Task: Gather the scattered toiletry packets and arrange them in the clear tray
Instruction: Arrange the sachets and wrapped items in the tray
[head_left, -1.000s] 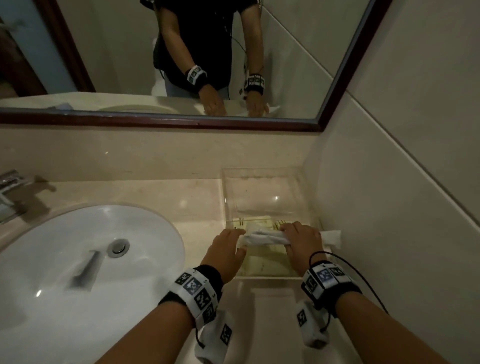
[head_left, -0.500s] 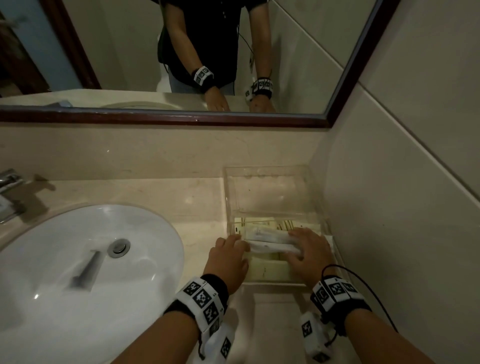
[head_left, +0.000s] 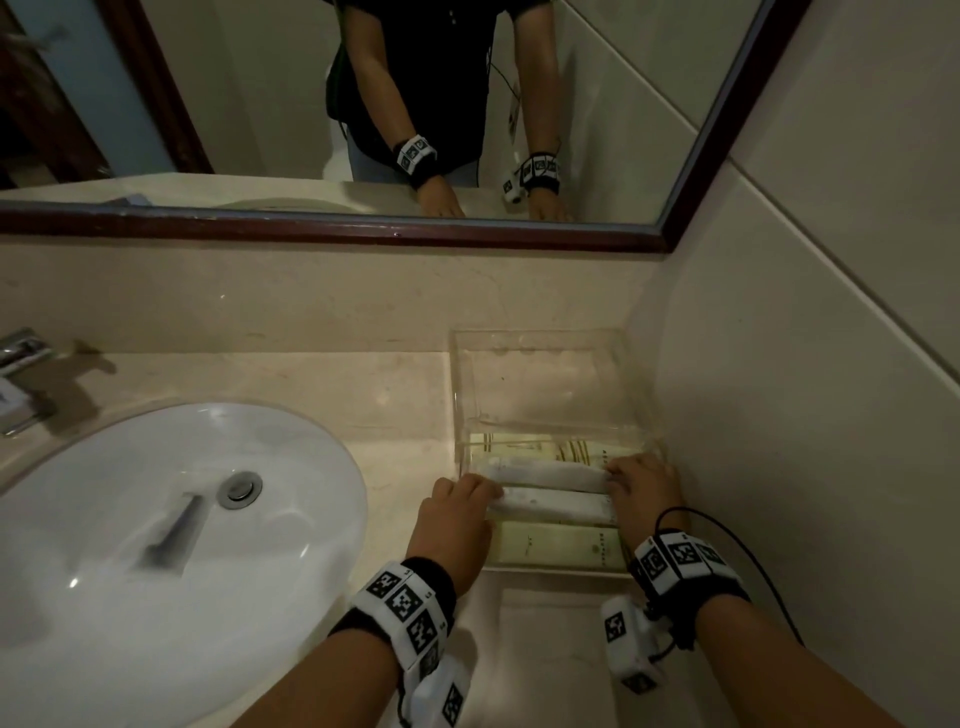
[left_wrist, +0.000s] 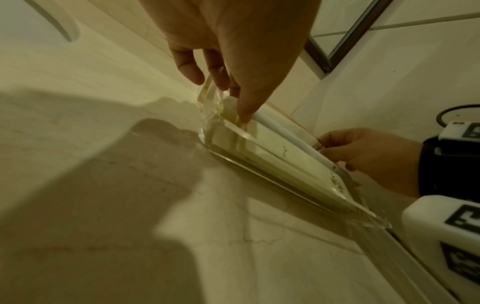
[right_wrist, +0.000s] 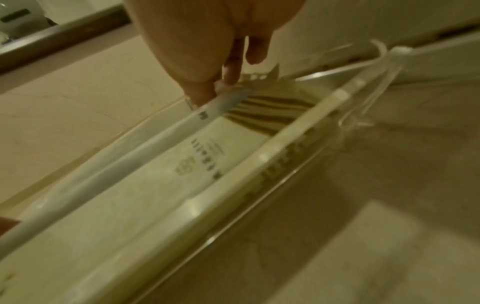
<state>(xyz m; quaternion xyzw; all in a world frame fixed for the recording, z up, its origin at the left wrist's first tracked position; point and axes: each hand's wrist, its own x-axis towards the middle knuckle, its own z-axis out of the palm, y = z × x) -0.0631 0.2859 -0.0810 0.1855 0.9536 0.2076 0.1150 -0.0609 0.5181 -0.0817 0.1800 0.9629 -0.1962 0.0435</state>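
The clear tray (head_left: 540, 333) stands in the counter's right corner, against the wall. Flat cream packets (head_left: 556, 546) lie in its near half. Across them lie two long white packets (head_left: 550, 475), side by side. My left hand (head_left: 485, 493) holds their left end, thumb reaching down inside the tray wall (left_wrist: 207, 96). My right hand (head_left: 615, 480) pinches the right end (right_wrist: 218, 86) between thumb and fingers. In the left wrist view a white packet (left_wrist: 280, 131) runs along the tray toward the right hand (left_wrist: 363, 156). The tray's far half holds nothing.
A white basin (head_left: 156, 545) with a drain (head_left: 240, 487) fills the left of the counter, with a chrome tap (head_left: 21, 379) behind it. A framed mirror (head_left: 363, 104) hangs above the backsplash. The tiled wall (head_left: 805, 415) stands close on the right.
Both hands have brought the white packets down from above the tray's front edge into the tray. The packets now lie low on the cream packets.
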